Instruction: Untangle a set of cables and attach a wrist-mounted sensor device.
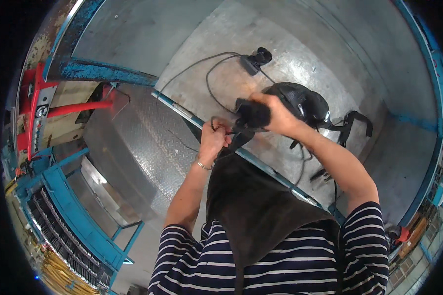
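My right hand (279,115) is wrapped round a dark, blocky object (253,113), slightly blurred, whose exact kind I cannot make out. Just left of it, my left hand (215,139) is closed with its fingers pinched at a thin black cable (213,121). A black strap (240,141) hangs below the blocky object, between the two hands. Right beside my right hand a black cap-like headgear (300,101) lies on the metal worktop (202,73). Farther off, a small black device (251,65) with a round end rests there, a cable looping from it towards my hands.
Grey metal panels (394,59) with blue edges enclose the worktop. A black strap with a buckle (352,125) trails to the right. Left of me are a red metal frame (34,110), a diamond-plate floor (142,147) and a blue rack (79,211) holding rows of dark parts.
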The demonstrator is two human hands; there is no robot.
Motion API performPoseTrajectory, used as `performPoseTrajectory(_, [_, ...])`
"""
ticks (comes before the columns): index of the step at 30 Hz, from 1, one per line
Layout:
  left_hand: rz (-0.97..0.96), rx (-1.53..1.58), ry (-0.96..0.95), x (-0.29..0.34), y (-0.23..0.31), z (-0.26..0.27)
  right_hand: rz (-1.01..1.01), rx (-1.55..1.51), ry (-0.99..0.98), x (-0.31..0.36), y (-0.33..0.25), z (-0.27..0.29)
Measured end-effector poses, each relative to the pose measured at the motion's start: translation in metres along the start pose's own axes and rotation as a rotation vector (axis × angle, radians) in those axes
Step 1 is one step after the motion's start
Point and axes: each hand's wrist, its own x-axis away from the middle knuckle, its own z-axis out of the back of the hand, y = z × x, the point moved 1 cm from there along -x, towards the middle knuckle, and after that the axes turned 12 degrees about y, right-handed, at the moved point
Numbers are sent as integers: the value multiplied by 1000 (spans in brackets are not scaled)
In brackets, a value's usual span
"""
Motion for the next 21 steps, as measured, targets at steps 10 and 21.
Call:
performPoseTrajectory(10, [-242, -203, -301, -6, 2, -43, -94, -3, 31, 10, -10, 54])
performPoseTrajectory(21, [386, -117, -874, 7, 11, -1, -224, -221, 98, 18, 28, 41])
